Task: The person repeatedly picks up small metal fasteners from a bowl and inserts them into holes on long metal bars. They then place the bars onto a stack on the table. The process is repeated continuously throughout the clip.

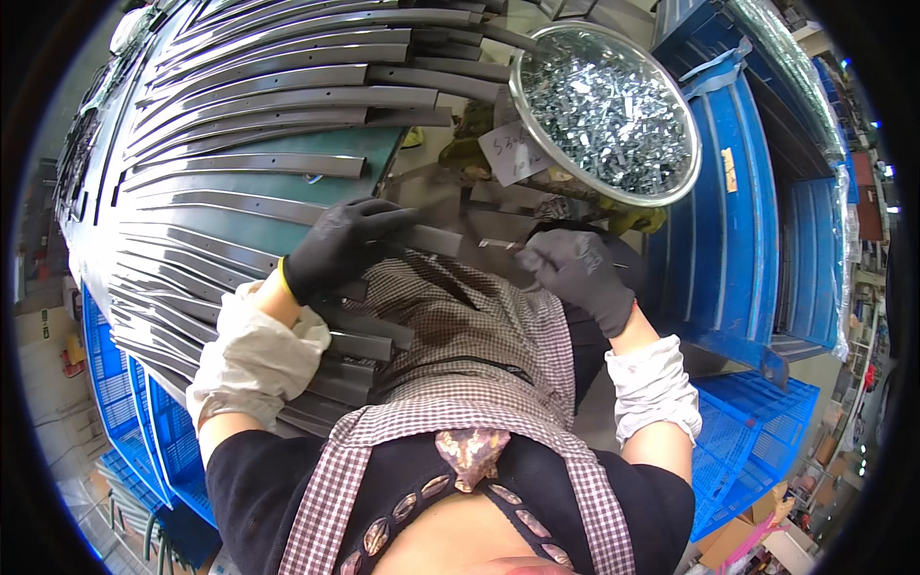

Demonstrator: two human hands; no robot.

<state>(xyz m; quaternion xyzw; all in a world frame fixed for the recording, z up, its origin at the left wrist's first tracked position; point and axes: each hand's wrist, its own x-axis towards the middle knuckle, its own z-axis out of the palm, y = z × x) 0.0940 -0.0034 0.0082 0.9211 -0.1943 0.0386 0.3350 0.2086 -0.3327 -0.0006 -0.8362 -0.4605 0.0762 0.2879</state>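
Note:
My left hand (345,241), in a dark glove, is closed around a long dark strip (436,240). The strip's end sticks out past the fingers toward the middle. Opposite it, my right hand (583,273), in a grey glove, pinches a small shiny metal piece (496,243) between thumb and fingers, a short gap from that end. Beyond the right hand stands a round basin (698,144) full of small shiny metal pieces (613,115). To the left, many similar strips (278,120) lie in rows; some show small holes near their ends.
Under the strips is a green-topped table (359,144). A handwritten card (513,153) leans by the basin. A blue metal container (714,192) walls off the right side, with a blue plastic crate (757,431) below it. Another blue crate (105,374) stands at far left.

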